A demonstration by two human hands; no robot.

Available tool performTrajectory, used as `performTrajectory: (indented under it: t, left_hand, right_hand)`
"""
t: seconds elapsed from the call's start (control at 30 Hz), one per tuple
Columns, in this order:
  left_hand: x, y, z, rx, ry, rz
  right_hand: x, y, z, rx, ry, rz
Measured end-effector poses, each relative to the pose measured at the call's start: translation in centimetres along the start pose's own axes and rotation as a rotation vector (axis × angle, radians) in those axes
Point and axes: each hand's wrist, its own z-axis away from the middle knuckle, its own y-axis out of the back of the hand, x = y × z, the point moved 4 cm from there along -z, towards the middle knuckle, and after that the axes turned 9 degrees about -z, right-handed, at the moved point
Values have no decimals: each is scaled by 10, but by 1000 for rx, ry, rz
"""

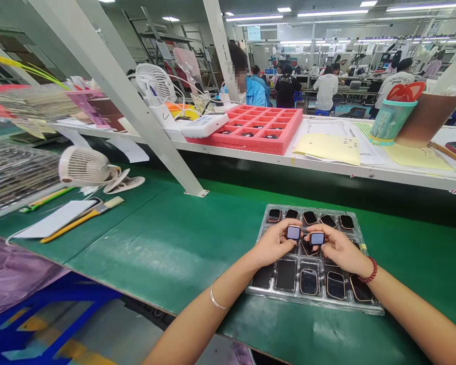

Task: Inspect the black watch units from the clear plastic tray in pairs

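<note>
Between thumb and fingers, my left hand [275, 243] grips a small square smartwatch case [293, 232] with a lit, pale screen. A second smartwatch case [317, 238], also pale-screened and gold-edged, is pinched in my right hand [340, 248]. Both are held side by side, slightly apart, over a clear plastic tray [251, 290]. Dark-screened watch cases sit in several of its pockets, such as one watch case [309, 281] in the front row. My hands and forearms hide some of the middle pockets.
A white shelf [323, 165] runs behind, bearing a red foam tray [285, 144], papers and a teal cup [391, 121]. Leftward on the green table [137, 243] are a small fan [85, 167], a brush [83, 219] and stacked trays [19, 172]. A slanted white post [137, 101] meets the table. People sit beyond.
</note>
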Motion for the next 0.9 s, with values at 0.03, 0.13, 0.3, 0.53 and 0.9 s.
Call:
performTrajectory:
  t: [0.03,0.13,0.3,0.53,0.9]
  left_hand:
    - [0,0,0,-1,-1,2]
    - [0,-1,0,-5,9,16]
    - [0,0,0,-12,-4,5]
    - [-2,-1,1,-37,30,30]
    - [-2,-2,1,-46,25,6]
  right_hand:
    - [0,0,0,-3,2,-6]
    - [-2,-1,0,1,9,-8]
    - [-2,0,0,2,7,-8]
    - [0,0,1,0,-14,-7]
    - [0,0,2,1,-13,9]
